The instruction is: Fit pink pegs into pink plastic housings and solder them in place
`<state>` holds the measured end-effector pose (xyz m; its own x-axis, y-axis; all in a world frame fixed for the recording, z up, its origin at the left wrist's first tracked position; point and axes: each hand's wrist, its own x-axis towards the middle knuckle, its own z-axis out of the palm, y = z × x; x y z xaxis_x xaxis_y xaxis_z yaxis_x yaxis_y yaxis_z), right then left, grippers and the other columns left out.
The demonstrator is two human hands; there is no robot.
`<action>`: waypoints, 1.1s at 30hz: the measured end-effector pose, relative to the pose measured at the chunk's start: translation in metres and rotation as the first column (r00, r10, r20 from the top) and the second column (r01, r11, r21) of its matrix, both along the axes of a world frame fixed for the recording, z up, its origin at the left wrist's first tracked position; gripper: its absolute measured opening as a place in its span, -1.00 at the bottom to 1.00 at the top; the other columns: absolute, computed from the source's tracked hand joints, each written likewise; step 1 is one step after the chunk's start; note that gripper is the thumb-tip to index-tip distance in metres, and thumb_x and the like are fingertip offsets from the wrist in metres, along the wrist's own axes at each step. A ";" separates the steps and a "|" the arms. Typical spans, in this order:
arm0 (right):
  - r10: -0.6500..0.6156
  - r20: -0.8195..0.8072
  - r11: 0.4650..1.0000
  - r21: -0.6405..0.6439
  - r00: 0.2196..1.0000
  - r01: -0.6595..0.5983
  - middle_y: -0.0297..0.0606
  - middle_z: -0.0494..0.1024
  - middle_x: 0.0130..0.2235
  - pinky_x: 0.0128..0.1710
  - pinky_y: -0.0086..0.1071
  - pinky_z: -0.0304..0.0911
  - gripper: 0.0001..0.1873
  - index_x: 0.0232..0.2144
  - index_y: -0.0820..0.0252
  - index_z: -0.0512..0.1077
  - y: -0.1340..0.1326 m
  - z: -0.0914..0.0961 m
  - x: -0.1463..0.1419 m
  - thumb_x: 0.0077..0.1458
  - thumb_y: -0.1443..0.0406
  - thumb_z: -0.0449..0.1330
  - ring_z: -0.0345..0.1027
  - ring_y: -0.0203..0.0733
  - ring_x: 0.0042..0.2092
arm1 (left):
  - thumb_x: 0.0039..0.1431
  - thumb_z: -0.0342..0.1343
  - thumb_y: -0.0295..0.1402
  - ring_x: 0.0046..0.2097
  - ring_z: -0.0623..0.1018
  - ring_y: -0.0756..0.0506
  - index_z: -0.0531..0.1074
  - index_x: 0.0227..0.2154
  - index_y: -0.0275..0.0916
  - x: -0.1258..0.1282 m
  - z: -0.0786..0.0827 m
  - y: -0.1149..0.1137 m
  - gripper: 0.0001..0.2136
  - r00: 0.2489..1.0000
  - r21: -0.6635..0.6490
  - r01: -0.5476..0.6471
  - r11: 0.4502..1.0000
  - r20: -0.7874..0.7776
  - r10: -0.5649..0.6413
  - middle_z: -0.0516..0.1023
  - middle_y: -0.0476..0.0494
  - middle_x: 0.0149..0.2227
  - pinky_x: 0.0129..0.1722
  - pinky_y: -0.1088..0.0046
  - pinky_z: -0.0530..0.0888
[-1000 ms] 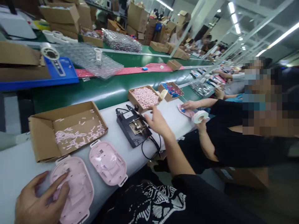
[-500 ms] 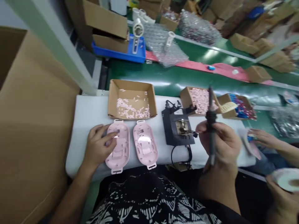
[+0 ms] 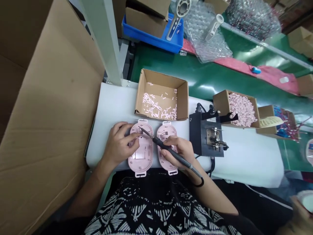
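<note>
A soldering iron (image 3: pixel 158 142) with a dark handle is gripped in my right hand (image 3: pixel 184 149). Its thin metal tip points left, over the upper part of a pink plastic shell (image 3: pixel 140 164). My left hand (image 3: pixel 120 143) rests at that shell's left edge. Its thumb and index finger are bent close together inside the shell, near the iron's tip; whatever they pinch is too small to make out. To the right lies a second pink shell (image 3: pixel 168 164), partly hidden beneath my right hand and the iron. Both shells lie with their hollow side up.
A cardboard box (image 3: pixel 161 76) of small pink pieces stands behind the shells. Rightward are a dark soldering iron stand (image 3: pixel 197 133), a box of pink parts (image 3: pixel 221 107) and a box of wires (image 3: pixel 267 112). A large carton (image 3: pixel 61 98) borders the left. Another person's hand (image 3: pixel 299 209) shows at far right.
My right hand has brought the soldering iron left from beside the stand to above the left shell. My left hand stays at that shell. The view has shifted.
</note>
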<state>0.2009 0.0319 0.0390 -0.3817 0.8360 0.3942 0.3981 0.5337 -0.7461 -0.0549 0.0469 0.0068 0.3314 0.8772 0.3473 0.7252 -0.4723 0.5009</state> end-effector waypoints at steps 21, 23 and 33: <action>-0.035 0.054 0.995 0.094 0.998 0.030 -0.34 0.56 -0.49 -0.49 -0.44 0.42 -0.84 -0.40 0.15 0.43 0.002 0.002 -0.001 0.07 0.48 0.28 0.48 -0.27 -0.50 | 0.12 0.22 -0.42 0.11 0.39 -0.30 0.67 -0.31 -0.13 -0.001 -0.003 -0.001 -0.86 0.999 -0.035 -0.006 0.999 0.031 0.007 0.61 -0.15 -0.05 0.10 0.02 0.45; -0.039 0.055 0.995 0.096 0.998 0.033 -0.35 0.56 -0.49 -0.49 -0.44 0.42 -0.84 -0.40 0.15 0.43 0.002 0.002 -0.001 0.07 0.48 0.28 0.48 -0.28 -0.50 | 0.11 0.23 -0.42 0.12 0.38 -0.30 0.67 -0.31 -0.12 -0.001 -0.004 -0.001 -0.86 0.999 -0.042 -0.007 0.999 0.033 0.008 0.61 -0.16 -0.05 0.10 0.01 0.45; -0.048 0.084 0.996 0.076 0.995 0.041 -0.36 0.55 -0.49 -0.49 -0.44 0.42 -0.84 -0.40 0.12 0.43 0.000 0.001 0.000 0.09 0.47 0.26 0.47 -0.29 -0.49 | 0.11 0.23 -0.42 0.12 0.38 -0.29 0.67 -0.30 -0.11 -0.001 -0.005 -0.001 -0.85 0.999 -0.042 -0.003 0.999 0.038 0.004 0.60 -0.14 -0.05 0.11 0.03 0.44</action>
<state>0.2013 0.0315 0.0400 -0.3798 0.8228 0.4229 0.4835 0.5663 -0.6675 -0.0558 0.0458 0.0016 0.3154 0.8923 0.3229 0.7070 -0.4479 0.5473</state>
